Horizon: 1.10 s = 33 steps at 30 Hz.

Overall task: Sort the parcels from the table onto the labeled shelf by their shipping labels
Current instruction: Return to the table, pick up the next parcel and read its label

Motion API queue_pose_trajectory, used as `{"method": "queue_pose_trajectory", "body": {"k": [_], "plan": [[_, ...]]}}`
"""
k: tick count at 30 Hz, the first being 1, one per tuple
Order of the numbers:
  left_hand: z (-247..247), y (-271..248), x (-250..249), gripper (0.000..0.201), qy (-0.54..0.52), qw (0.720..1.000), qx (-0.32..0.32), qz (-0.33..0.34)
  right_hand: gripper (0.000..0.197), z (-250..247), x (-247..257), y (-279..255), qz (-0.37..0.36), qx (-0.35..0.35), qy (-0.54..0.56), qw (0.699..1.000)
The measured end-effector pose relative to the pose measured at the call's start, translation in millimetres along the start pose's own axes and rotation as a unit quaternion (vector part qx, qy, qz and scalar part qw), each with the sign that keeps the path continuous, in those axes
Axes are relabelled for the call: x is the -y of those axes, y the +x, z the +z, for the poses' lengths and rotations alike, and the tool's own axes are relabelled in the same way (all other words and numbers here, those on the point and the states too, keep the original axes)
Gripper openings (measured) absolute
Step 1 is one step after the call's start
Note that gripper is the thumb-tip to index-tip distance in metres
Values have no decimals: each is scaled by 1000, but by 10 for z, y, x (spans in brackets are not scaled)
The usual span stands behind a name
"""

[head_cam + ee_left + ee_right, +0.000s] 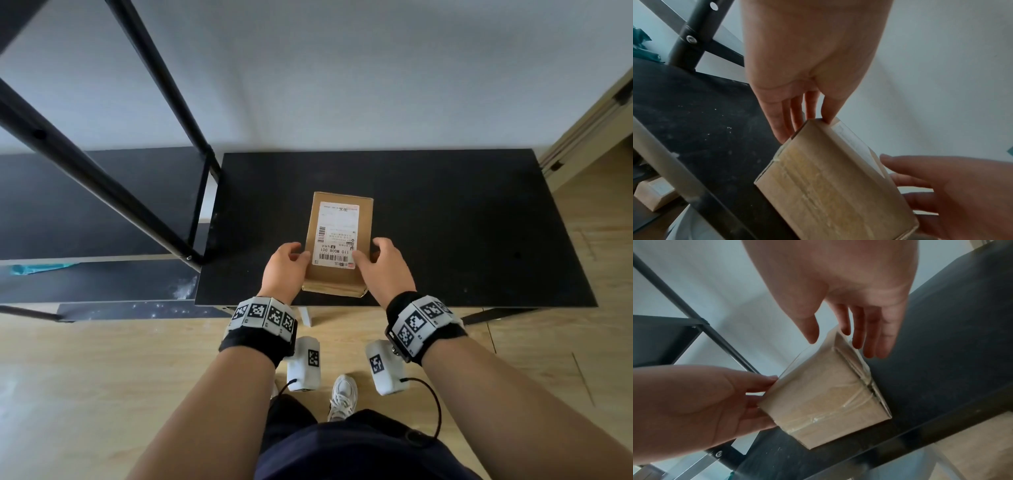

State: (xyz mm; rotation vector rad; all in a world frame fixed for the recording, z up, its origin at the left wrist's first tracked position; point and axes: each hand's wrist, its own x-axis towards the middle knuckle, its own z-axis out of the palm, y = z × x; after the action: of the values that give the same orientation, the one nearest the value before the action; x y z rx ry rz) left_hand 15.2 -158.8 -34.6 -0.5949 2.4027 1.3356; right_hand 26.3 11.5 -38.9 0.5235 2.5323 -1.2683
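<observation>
Parcel [337, 243] label shows in head view; wrist views show taped sides

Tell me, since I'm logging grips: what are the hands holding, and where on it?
The cardboard parcel, at its near end: left hand on its left side, right hand on its right side.

taped cardboard parcel [337, 240]; matt black table [445, 222]; wood floor [85, 377]

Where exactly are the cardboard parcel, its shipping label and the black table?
cardboard parcel [310, 236], head view, bare cardboard left of the label.
shipping label [337, 219], head view, the label's white middle.
black table [462, 222], head view, bare top right of the parcel.
</observation>
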Motion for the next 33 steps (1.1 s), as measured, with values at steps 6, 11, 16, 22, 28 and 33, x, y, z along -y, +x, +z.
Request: {"method": "queue_pose_trajectory", "body": {"k": [6,11,16,22,28,33], "plan": [[28,24,-8,57,-4,1000,4,-23,77,131,34,-54,-2,5,-69,998],[-10,48,15,60,-24,999,7,-39,67,68,160,78,-13,59,-108,992],[-145,60,-42,69,90,991,-87,54,72,-33,309,270,-45,128,-194,972],[-243,157,-125,101,397,899,63,176,67,-72,424,408,-82,171,-254,948],[-241,259,-166,122,483,846,126,188,61,-95,454,399,-128,168,-277,937],[-206,315,-182,132,509,838,57,187,57,-97,392,296,-141,18,-239,961]]}}
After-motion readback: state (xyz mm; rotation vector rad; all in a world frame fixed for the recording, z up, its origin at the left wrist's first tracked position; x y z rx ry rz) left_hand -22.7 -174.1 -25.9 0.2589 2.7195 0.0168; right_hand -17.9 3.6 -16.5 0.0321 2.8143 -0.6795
